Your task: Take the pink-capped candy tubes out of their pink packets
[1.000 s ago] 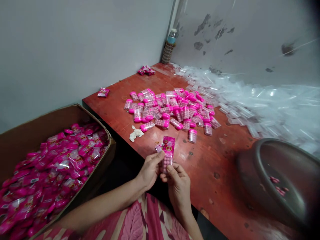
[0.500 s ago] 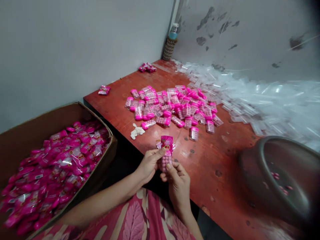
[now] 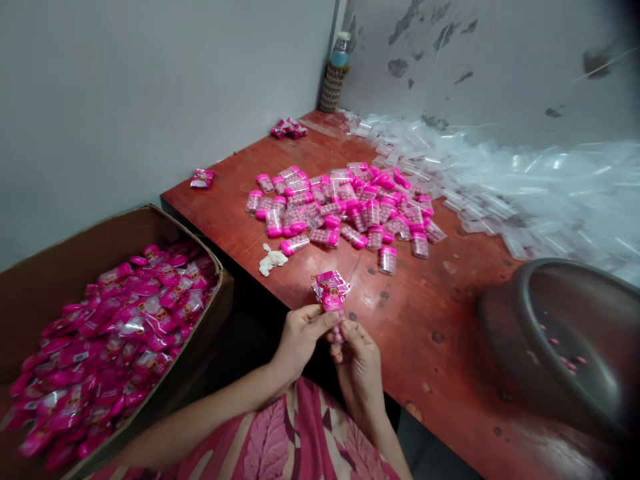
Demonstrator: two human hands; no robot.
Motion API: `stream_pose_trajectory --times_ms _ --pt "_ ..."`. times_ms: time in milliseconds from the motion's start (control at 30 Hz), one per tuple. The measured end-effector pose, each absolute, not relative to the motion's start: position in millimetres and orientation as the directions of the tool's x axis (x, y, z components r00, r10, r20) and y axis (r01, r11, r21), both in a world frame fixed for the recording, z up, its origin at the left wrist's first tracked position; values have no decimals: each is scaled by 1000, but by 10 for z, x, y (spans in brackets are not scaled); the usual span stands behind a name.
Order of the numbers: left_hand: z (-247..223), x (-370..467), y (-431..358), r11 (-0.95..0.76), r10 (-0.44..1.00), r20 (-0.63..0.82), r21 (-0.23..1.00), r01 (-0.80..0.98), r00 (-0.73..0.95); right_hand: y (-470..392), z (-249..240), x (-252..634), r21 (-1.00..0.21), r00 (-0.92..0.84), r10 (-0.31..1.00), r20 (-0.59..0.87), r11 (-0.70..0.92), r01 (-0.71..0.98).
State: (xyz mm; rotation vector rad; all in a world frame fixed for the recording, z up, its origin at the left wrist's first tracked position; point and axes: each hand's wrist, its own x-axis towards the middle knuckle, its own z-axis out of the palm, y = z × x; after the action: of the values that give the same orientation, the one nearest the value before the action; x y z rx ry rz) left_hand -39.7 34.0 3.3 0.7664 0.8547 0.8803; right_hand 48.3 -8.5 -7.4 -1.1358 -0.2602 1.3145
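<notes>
Between my two hands, at the near edge of the red table, is a small clear candy container (image 3: 338,331) filled with pink balls. A pink printed wrapper (image 3: 332,285) stands up at its top end. My left hand (image 3: 301,337) is closed on the upper part, its thumb lying across the front. At the lower end my right hand (image 3: 361,357) pinches the container between thumb and fingers. Just behind the wrapper lie more pink printed pieces, partly hidden by it. Farther back is a loose heap of clear containers (image 3: 345,200) with pink caps and pink balls inside.
An open cardboard box (image 3: 218,275) of pink-wrapped packs stands at left. On the red table (image 3: 430,300) are a dark basin (image 3: 520,320) with a few pink balls, a pile of clear plastic pieces (image 3: 540,180), a white scrap (image 3: 273,259) and a bottle (image 3: 341,50) in a woven holder.
The container and wrapper have tilted in my hands, and the wrapper's top leans farther back. My left thumb has slid down and right. The camera view has shifted slightly.
</notes>
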Motion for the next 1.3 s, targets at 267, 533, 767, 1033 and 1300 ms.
stream_pose_trajectory --times_ms 267,533,767,1033,1300 --pt "-23 -495 387 325 938 -291 928 -184 188 -90 -93 519 -781 333 844 -421 -151 -606" --pt "13 -562 454 152 973 -164 985 87 164 -128 -111 498 -873 391 844 -366 -166 -459" --pt "27 -620 480 151 971 -171 980 126 167 -155 -149 481 -914 415 845 -337 -188 -360" --pt "-46 -648 502 87 975 -128 973 215 183 -176 -179 474 -943 422 854 -305 -210 -257" --pt "26 -660 516 -164 974 87 908 385 210 -206 -185 407 -941 459 829 -318 -215 -262"
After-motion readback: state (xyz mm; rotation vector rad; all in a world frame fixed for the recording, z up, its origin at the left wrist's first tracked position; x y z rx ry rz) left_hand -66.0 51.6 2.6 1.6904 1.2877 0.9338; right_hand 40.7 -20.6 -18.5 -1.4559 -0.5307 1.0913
